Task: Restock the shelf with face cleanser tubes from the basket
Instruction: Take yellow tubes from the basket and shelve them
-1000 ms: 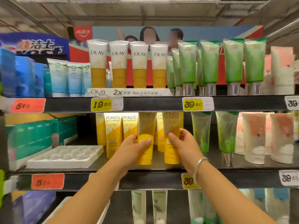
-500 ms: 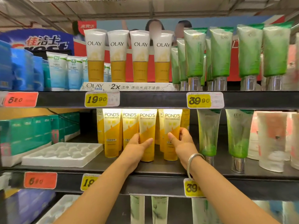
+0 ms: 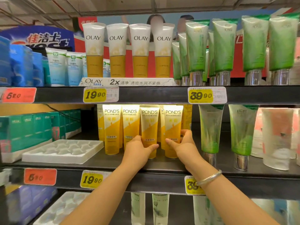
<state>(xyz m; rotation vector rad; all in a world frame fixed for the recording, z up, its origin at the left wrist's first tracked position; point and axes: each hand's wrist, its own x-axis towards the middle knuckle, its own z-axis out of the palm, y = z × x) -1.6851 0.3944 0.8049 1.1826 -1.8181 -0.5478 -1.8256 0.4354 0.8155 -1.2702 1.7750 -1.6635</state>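
On the middle shelf [image 3: 162, 166] several yellow-and-white POND'S cleanser tubes stand cap down in a row. My left hand [image 3: 138, 150] is wrapped around the lower part of one upright tube [image 3: 149, 125]. My right hand [image 3: 185, 143], with a silver bangle on the wrist, grips the tube beside it [image 3: 172, 124]. Both tubes rest with their caps on the shelf. Two more POND'S tubes [image 3: 112, 127] stand just left of them. The basket is out of view.
An empty white plastic tray [image 3: 63, 151] lies left of the tubes, with green boxes [image 3: 32, 129] behind it. Green tubes with silver caps [image 3: 211, 132] stand to the right. OLAY tubes [image 3: 116, 51] fill the shelf above. Price tags line the shelf edges.
Both tubes came from a tilted, lifted pose down onto the shelf and now stand upright in the row. My hands slid lower on them and the camera moved closer.
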